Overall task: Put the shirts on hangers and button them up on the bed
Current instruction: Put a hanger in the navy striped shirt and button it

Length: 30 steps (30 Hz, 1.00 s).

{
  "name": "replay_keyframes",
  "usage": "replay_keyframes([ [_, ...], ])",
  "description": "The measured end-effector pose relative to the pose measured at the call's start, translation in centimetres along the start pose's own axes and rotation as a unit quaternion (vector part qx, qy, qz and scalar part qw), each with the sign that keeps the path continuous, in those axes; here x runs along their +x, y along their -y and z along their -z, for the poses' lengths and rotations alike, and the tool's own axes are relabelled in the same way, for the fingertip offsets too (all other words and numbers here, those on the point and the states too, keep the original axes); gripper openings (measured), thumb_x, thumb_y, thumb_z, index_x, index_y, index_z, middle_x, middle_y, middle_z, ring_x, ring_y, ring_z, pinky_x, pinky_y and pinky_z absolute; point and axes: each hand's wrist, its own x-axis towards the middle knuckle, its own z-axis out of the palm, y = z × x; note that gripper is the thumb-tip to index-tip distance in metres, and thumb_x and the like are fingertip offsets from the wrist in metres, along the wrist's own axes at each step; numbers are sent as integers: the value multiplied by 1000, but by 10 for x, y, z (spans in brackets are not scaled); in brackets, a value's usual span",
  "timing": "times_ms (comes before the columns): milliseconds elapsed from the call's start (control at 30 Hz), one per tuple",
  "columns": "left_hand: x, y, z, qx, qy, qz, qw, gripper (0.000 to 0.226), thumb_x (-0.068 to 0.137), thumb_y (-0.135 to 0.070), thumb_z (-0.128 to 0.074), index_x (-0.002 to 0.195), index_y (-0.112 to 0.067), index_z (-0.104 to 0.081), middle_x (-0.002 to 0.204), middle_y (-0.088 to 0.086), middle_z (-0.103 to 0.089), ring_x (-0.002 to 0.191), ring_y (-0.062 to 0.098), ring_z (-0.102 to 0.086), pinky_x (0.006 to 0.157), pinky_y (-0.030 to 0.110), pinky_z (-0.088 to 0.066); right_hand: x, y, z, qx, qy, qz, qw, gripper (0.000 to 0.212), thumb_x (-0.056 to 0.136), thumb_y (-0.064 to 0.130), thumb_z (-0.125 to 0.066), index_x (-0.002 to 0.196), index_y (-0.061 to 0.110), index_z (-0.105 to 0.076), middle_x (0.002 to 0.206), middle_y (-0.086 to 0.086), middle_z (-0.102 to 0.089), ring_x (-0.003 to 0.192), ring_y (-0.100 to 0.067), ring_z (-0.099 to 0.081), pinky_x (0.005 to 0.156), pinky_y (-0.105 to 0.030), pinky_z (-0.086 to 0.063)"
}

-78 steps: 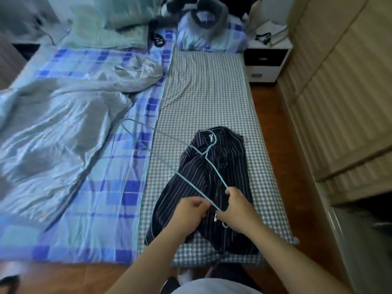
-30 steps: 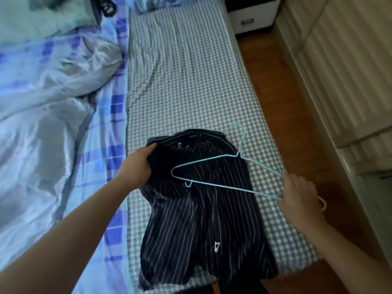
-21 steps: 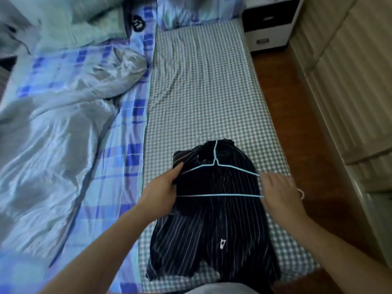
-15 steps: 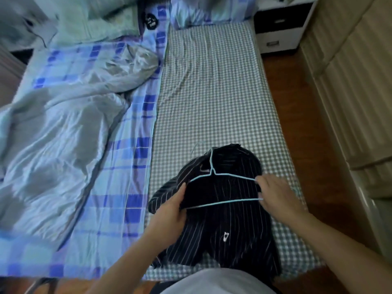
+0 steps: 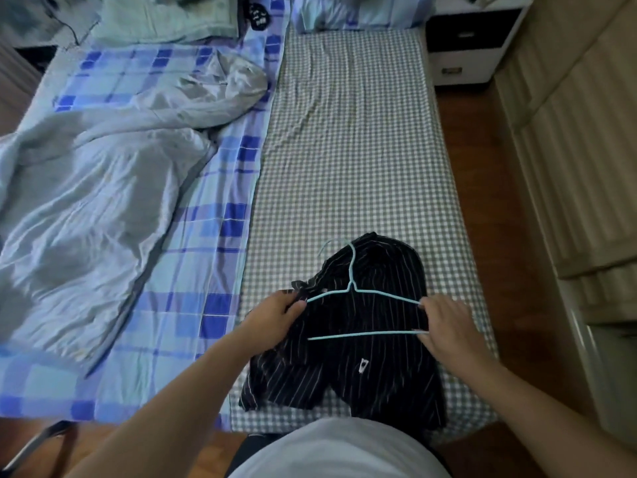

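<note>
Head view: both hands, left hand (image 5: 275,313) and right hand (image 5: 444,320), grip hanger (image 5: 358,291) ends, likely lining it up inside striped shirt (image 5: 362,370).

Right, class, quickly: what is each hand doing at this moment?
Left hand: grips the shirt edge at the hanger's left end.
Right hand: fingers curled round the hanger's right end.

Hanger (image 5: 358,307): no longer being held up at an angle over the cloth as 2.6 s ago; now lying level across the upper part of the dark striped shirt (image 5: 362,360), hook pointing away from the person.
Left hand (image 5: 272,320): having gripped the shirt's left edge a second ago, now pinching cloth beside the hanger's left end.
Right hand (image 5: 446,326): having held the hanger's far right tip out over the bedding, now gripping its right end over the shirt.
</note>
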Motion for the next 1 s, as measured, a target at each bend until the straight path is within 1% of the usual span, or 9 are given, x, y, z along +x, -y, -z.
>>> replay_keyframes([
  [67, -7, -2, -3, 13, 36, -41, 998, 20, 104, -37, -53, 89, -25, -61, 75, -9, -58, 65, 9, -56, 68, 41, -50, -10, -4, 0, 24, 52, -10, 998, 63, 64, 32, -95, 109, 13, -55, 94, 1, -54, 78, -17, -53, 67, -31, -46],
  [100, -11, 2, -6, 16, 44, -62, 997, 11, 103, -35, -56, 111, -31, -62, 88, -14, -61, 75, 7, -59, 73, 37, -53, -13, -5, 1, 29, 77, -13, 996, 60, 69, 36, -92, 110, 16, -53, 95, 4, -51, 78, -14, -51, 67, -28, -45],
  [167, -28, 5, -12, 36, 14, -64, 997, 67, 101, -33, -60, 156, -42, -23, 111, -21, -59, 95, 4, -61, 81, 25, -49, -17, 0, 6, 41, 155, -18, 987, 41, 88, 46, -74, 110, 24, -47, 94, 11, -47, 77, -11, -50, 67, -26, -45],
  [200, -36, 6, -13, 44, -4, -55, 997, 83, 100, -35, -61, 160, -45, -5, 117, -21, -58, 100, 6, -62, 83, 24, -48, -16, 3, 8, 68, 192, -23, 979, 31, 95, 49, -61, 107, 26, -45, 92, 12, -48, 75, -11, -51, 65, -28, -46],
  [267, -49, 12, -17, 39, -21, -62, 997, 85, 98, -43, -61, 158, -50, -1, 128, -20, -58, 108, 6, -62, 89, 30, -52, -4, 14, 13, 128, 269, -43, 953, 22, 103, 50, -46, 107, 29, -46, 92, 11, -54, 74, -11, -55, 64, -30, -47],
  [367, -58, 19, -27, 23, -22, -54, 998, 55, 96, -45, -62, 143, -49, -34, 119, -19, -65, 103, 4, -64, 89, 35, -54, 22, 38, 21, 178, 325, -18, 929, 28, 100, 48, -56, 125, 40, -46, 95, 12, -58, 75, -6, -56, 63, -27, -48],
  [600, -54, 25, -50, -82, -89, 5, 993, 4, 100, -31, -61, 100, -28, -62, 94, -11, -61, 87, 7, -60, 79, 35, -49, 66, 99, 36, 354, 279, 4, 893, 17, 98, 31, -66, 112, 33, -75, 102, 22, -71, 95, 6, -65, 85, -17, -52],
  [800, -66, 12, -45, -108, -205, -8, 973, 25, 97, -32, -63, 73, -38, -58, 99, -18, -54, 100, 13, -54, 89, 30, -42, 82, 97, 49, 351, 189, -129, 908, 29, 104, 32, -55, 84, 16, -68, 67, 3, -60, 47, -6, -44, 53, -24, -40],
  [1000, -59, 2, -10, 45, -151, 9, 988, 35, 93, -44, -65, 65, -32, -48, 103, -8, -54, 106, 18, -47, 93, 34, -42, 72, 112, 58, 436, 84, -197, 874, 25, 105, 25, -52, 89, 19, -70, 84, -2, -65, 72, -12, -57, 70, -24, -44],
])
